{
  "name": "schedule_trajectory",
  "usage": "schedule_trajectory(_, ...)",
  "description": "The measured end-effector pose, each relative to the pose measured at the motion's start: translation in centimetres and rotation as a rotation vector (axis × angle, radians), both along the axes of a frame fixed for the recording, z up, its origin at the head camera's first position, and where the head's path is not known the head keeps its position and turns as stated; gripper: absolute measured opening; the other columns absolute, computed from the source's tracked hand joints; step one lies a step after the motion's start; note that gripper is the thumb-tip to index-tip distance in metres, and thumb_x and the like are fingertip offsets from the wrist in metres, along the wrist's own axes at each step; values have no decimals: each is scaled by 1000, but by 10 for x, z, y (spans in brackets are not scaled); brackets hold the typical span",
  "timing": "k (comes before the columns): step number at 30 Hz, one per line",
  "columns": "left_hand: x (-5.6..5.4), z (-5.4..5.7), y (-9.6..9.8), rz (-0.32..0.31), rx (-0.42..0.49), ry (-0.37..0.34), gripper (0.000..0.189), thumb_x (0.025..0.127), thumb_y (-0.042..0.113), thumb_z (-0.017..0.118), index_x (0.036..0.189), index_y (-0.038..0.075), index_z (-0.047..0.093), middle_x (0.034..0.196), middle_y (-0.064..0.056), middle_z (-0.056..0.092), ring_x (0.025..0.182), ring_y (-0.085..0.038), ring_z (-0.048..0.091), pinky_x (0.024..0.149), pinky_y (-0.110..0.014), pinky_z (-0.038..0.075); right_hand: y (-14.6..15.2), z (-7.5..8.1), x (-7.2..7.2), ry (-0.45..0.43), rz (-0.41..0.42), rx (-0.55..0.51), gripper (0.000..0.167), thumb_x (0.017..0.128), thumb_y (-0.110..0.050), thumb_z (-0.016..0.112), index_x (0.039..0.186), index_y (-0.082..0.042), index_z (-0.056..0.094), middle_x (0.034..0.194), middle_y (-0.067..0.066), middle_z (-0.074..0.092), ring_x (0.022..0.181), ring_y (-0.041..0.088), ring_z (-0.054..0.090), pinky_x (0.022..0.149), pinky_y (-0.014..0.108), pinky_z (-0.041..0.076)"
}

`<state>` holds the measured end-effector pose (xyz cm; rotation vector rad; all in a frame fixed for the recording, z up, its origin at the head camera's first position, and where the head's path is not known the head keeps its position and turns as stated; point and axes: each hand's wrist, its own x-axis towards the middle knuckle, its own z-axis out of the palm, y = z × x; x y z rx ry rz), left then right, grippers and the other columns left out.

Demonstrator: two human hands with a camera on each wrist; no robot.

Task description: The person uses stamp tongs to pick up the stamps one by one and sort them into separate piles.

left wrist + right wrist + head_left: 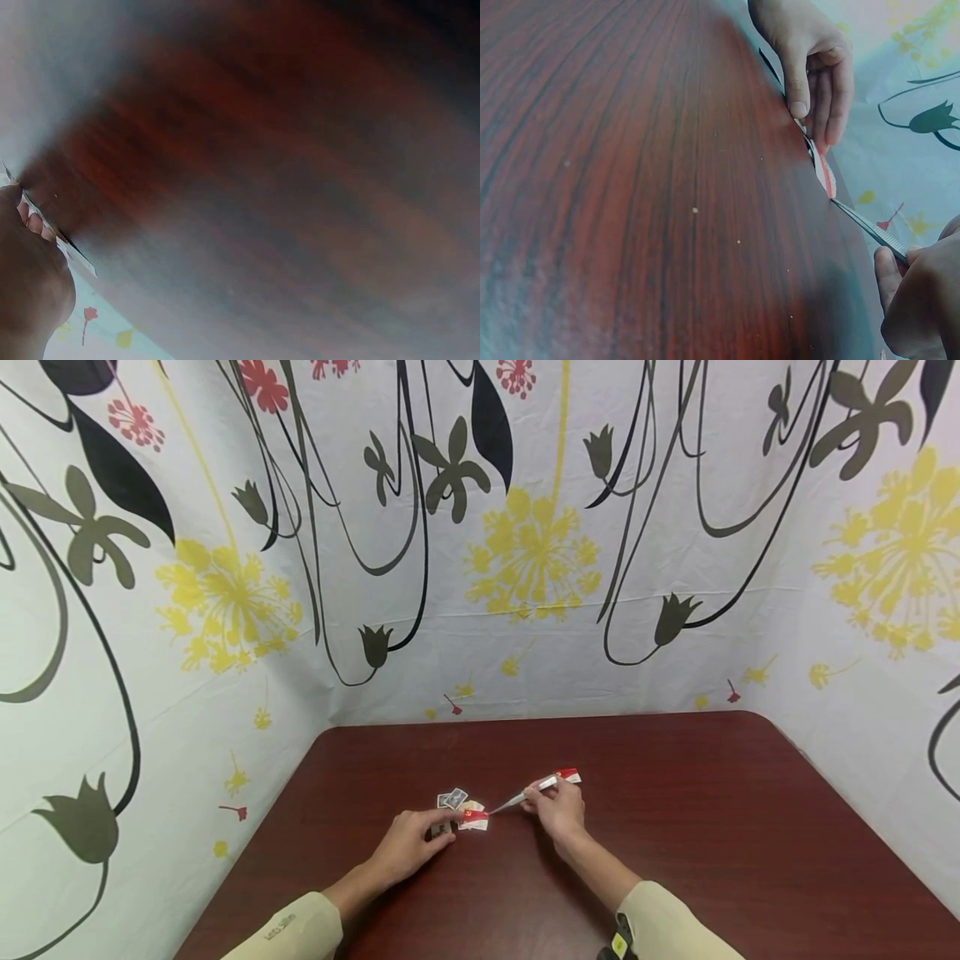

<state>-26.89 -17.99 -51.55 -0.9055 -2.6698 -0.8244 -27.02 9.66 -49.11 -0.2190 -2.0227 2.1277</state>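
Head view: right hand [557, 814] pinches one pair of tweezers [517, 799], tip pointing 9 o'clock, at right edge of red-and-white paper pile [474, 824]. Left hand [405, 847] spread, index finger straight, touching pile's left side, thumb apart. Pile sits 2 o'clock from left hand; overlapped, can't count layers. Grey-framed slips [455, 797]: two at 1 o'clock, third between thumb and index. Loose red-and-white slip [571, 774]: one, right hand's 1 o'clock.

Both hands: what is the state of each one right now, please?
Left hand: open, fingers touching the small paper pieces.
Right hand: closed, holding the tweezers.
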Motion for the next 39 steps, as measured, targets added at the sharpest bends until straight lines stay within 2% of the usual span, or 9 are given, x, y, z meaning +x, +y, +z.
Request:
schedule_trajectory(5,-1,-2,0,7,5,20,39,96,19,83,134,21,75,117,5,78,87,-6,65,80,-31,55,0,1,0,-1,6,4,6,94,12,71,99,13,68,89,25,76,69,20,76,69,33,63)
schedule_trajectory(9,-1,-1,0,3,13,12,41,96,20,82,136,20,74,118,6,77,85,-8,64,80,-31,54,1,1,0,-1,13,5,7,94,11,72,100,13,68,90,26,76,70,20,76,70,34,63)
schedule_trajectory(18,-2,-1,1,-25,-24,47,36,95,15,83,129,23,78,91,16,72,73,-3,59,73,-27,52,0,0,-3,-8,2,27,5,95,11,72,99,11,69,89,24,76,70,19,76,70,32,63)
schedule_trajectory(30,-2,2,3,-40,-20,23,29,95,14,82,123,21,79,84,19,67,71,2,57,68,-24,51,0,3,-1,-10,13,0,6,95,10,72,99,12,68,90,23,76,70,15,74,70,33,63)
schedule_trajectory(39,-2,1,3,-19,-32,5,29,96,16,82,124,23,79,85,20,66,71,1,56,69,-24,50,-1,4,2,-24,30,-40,7,95,9,72,100,13,68,91,23,76,72,16,75,72,35,64)
